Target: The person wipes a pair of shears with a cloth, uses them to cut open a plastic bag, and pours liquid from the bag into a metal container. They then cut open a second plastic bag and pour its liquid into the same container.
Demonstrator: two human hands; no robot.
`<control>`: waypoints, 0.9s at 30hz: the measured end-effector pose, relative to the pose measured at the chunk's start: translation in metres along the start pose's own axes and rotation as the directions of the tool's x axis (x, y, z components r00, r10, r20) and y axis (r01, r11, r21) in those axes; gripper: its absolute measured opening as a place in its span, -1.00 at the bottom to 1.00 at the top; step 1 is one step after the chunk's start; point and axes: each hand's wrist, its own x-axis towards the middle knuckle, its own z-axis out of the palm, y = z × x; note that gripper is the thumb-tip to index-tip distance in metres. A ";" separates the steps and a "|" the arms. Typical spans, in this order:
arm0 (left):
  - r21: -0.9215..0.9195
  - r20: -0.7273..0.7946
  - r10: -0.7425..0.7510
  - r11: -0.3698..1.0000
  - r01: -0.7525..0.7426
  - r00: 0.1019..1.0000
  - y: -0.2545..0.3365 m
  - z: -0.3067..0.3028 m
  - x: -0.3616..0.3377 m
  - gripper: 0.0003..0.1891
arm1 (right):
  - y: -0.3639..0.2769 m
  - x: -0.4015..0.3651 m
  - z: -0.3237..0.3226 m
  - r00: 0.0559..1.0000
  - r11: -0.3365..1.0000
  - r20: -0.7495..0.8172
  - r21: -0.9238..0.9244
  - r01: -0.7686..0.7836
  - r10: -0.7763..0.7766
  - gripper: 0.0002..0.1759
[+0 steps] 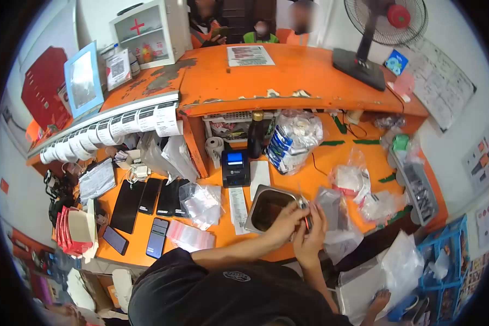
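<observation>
Black cloth of a rumpled shirt [223,293], with a pale oval print, lies nearest. Beyond it, the left hand [286,221] reaches over a rectangular, smooth metal container [250,221] with rounded corners and a dark brown interior. Its fingers are bent and drawn together beside the right hand; whether they grip anything cannot be told. The right hand [310,234] is mostly closed, fingers curled around a small black-and-red object [308,221] just right of the container; its exact shape is hidden. Thin, crinkled clear plastic [339,217] lies right of the hands on the smooth orange desk [285,182]. Left of the container are a curling paper receipt [237,211] and a boxy black printer [236,170]. Another person's hand [380,300] is at lower right, by loose, glossy plastic sheets [364,285].
</observation>
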 end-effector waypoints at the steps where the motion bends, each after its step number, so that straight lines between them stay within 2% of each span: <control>1: -0.012 -0.043 -0.018 1.000 0.018 0.999 0.000 -0.003 0.003 -0.82 | -0.002 0.001 0.001 0.999 0.999 -0.008 -0.012 -0.031 0.031 -0.62; 2: -0.059 -0.145 0.045 0.997 -0.054 0.988 -0.001 -0.002 0.006 -0.85 | -0.002 0.003 0.000 0.998 1.000 0.066 -0.015 0.008 -0.007 -0.58; 3: 0.011 -0.213 0.048 0.999 -0.047 0.976 0.016 0.007 -0.001 -0.86 | -0.002 0.001 -0.003 0.991 0.999 0.132 -0.024 0.028 -0.025 -0.54; 4: -0.008 -0.143 0.033 0.999 -0.035 0.989 0.005 -0.016 0.006 -0.87 | 0.000 0.000 -0.008 0.985 0.999 0.165 0.015 0.044 -0.046 -0.52; 5: -0.118 -0.070 -0.013 0.993 0.004 0.997 0.017 -0.013 0.001 -0.87 | 0.005 0.000 -0.014 0.979 0.997 0.191 0.049 0.056 -0.065 -0.49; 7: -0.071 -0.063 0.055 0.996 -0.059 0.997 0.016 -0.035 0.004 -0.83 | 0.024 0.005 -0.030 0.997 0.999 0.060 0.008 0.053 -0.053 -0.51; 9: -0.060 -0.093 0.087 0.994 -0.093 0.992 0.031 -0.041 -0.002 -0.76 | 0.084 0.028 -0.039 0.956 0.993 -0.294 -0.116 -0.015 -0.020 -0.56; 11: -0.076 -0.136 0.120 0.988 -0.131 0.983 0.038 -0.055 -0.005 -0.67 | 0.136 0.061 -0.060 0.892 0.927 -0.431 -0.260 -0.269 0.138 -0.61; 13: -0.073 -0.164 0.147 0.984 -0.161 0.975 0.040 -0.059 -0.008 -0.68 | 0.207 0.077 -0.053 0.923 0.780 -0.297 -0.505 -0.369 0.245 -0.59; 14: -0.070 -0.191 0.168 0.980 -0.184 0.967 0.040 -0.060 -0.009 -0.68 | 0.228 0.083 -0.041 0.929 0.792 -0.285 -0.497 -0.355 0.237 -0.59; 16: -0.059 -0.201 0.183 0.978 -0.198 0.962 0.040 -0.054 -0.015 -0.67 | 0.262 0.092 -0.012 0.913 0.597 -0.117 -0.723 -0.347 0.390 -0.57; 17: -0.047 -0.196 0.180 0.980 -0.193 0.964 0.040 -0.051 -0.017 -0.67 | 0.286 0.090 0.002 0.921 0.615 -0.101 -0.716 -0.330 0.377 -0.57; 19: -0.018 -0.216 0.198 0.978 -0.206 0.956 0.042 -0.050 -0.022 -0.68 | 0.318 0.086 0.021 0.913 0.598 -0.109 -0.725 -0.343 0.392 -0.60; 20: 0.002 -0.237 0.204 0.978 -0.209 0.950 0.045 -0.049 -0.026 -0.68 | 0.321 0.083 0.025 0.944 0.636 -0.201 -0.700 -0.324 0.260 -0.71; 22: 0.044 -0.255 0.243 0.970 -0.239 0.936 0.050 -0.054 -0.032 -0.70 | 0.343 0.093 0.029 0.904 0.544 -0.340 -0.723 -0.427 0.258 -0.80; 24: 0.045 -0.279 0.292 0.956 -0.291 0.915 0.055 -0.067 -0.040 -0.72 | 0.408 0.091 0.031 0.846 0.477 -0.364 -0.707 -0.523 0.389 -0.84; 25: 0.048 -0.278 0.311 0.949 -0.310 0.909 0.058 -0.073 -0.042 -0.73 | 0.305 0.112 0.008 0.859 0.545 -0.339 -0.668 -0.507 0.384 -0.82; 26: 0.070 -0.352 0.306 0.951 -0.301 0.885 0.062 -0.076 -0.042 -0.75 | 0.287 0.118 -0.003 0.906 0.675 -0.415 -0.646 -0.356 0.080 -0.78; 27: 0.086 -0.347 0.324 0.945 -0.314 0.880 0.066 -0.078 -0.045 -0.75 | 0.264 0.131 -0.022 0.926 0.811 -0.345 -0.491 -0.318 0.155 -0.77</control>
